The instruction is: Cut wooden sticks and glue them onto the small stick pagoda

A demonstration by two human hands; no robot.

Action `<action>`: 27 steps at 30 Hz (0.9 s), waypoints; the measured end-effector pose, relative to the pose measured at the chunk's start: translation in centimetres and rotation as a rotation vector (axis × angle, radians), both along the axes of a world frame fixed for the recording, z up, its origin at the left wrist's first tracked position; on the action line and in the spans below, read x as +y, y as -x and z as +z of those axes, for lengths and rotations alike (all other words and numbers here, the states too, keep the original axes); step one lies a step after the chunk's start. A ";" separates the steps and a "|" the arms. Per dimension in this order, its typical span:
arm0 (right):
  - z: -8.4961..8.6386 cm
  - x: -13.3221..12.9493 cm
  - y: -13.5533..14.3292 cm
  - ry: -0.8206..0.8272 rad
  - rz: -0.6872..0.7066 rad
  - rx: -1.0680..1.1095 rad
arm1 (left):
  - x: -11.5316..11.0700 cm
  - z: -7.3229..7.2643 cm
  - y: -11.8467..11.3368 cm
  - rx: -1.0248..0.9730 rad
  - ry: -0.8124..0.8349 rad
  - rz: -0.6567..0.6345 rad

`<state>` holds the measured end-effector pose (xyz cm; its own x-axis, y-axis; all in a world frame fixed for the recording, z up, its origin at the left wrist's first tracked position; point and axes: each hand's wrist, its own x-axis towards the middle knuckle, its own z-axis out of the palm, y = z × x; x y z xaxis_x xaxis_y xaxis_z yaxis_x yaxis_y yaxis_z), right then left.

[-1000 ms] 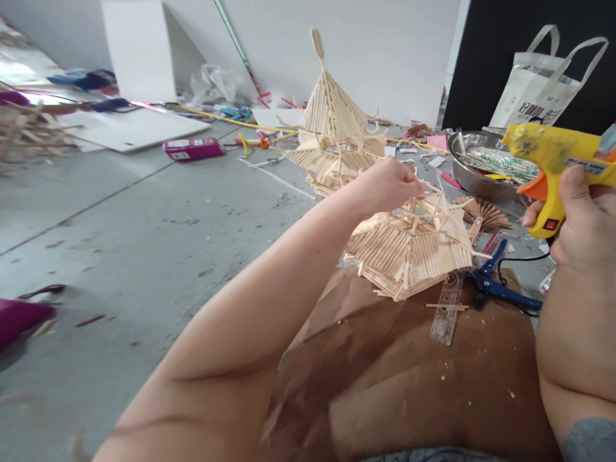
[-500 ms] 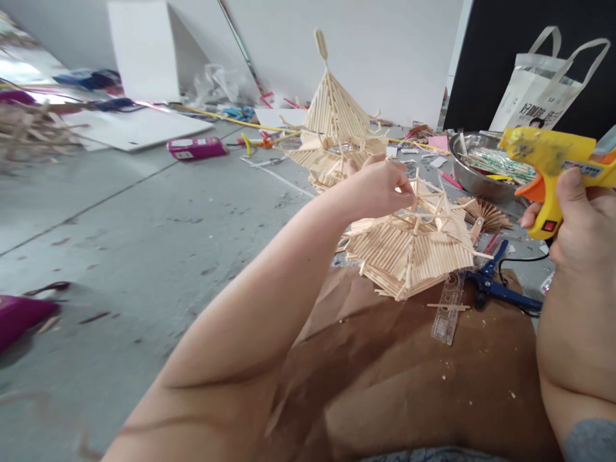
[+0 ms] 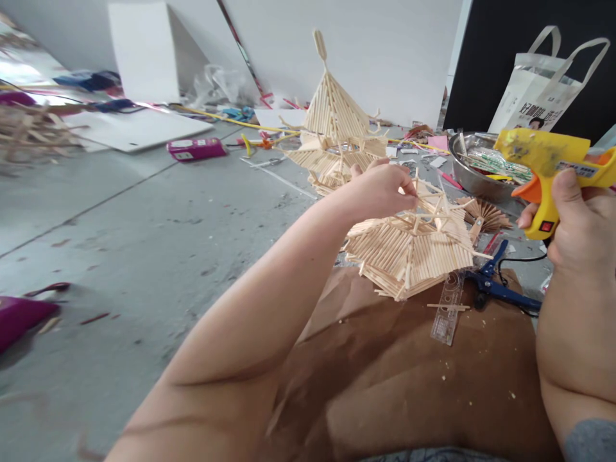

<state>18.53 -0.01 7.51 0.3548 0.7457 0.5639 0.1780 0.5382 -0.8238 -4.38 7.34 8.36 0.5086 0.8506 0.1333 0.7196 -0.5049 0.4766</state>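
My left hand [image 3: 380, 189] reaches over a model roof section [image 3: 409, 253] made of thin pale wooden sticks. Its thumb and index finger are pinched at a small upright wooden stick [image 3: 416, 179] on top of the section; the other fingers are partly hidden. My right hand [image 3: 580, 215] is wrapped round a yellow hot glue gun [image 3: 546, 151], held up to the right with its nozzle pointing left. Behind my left hand stands a taller pointed stick roof [image 3: 332, 109], its lower tiers partly covered by the hand.
Brown paper [image 3: 409, 385] lies under the near side of the model, with a clear ruler [image 3: 447, 321] and blue cutter pliers [image 3: 505, 292] on it. A metal bowl [image 3: 474, 183] of supplies, a folding fan [image 3: 488, 215], a tote bag [image 3: 534, 96] and a purple package [image 3: 197, 149] surround the work.
My left hand has shifted slightly down and right at the top of the roof section. The glue gun in my right hand has moved slightly left.
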 end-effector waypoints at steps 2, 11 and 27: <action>0.0 0.0 0.0 -0.013 0.012 0.004 | 0.1 -0.1 0.0 -0.008 -0.001 -0.005; 0.0 0.0 0.0 0.007 -0.004 -0.015 | 0.1 0.0 -0.1 -0.016 0.006 0.015; 0.1 -0.3 0.9 0.076 0.090 -0.084 | -0.5 0.6 -0.5 0.004 0.073 0.060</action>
<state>17.64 -0.30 7.58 0.2386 0.8143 0.5291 0.2018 0.4913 -0.8473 -3.90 6.87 8.98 0.4564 0.8872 0.0679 0.7496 -0.4245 0.5078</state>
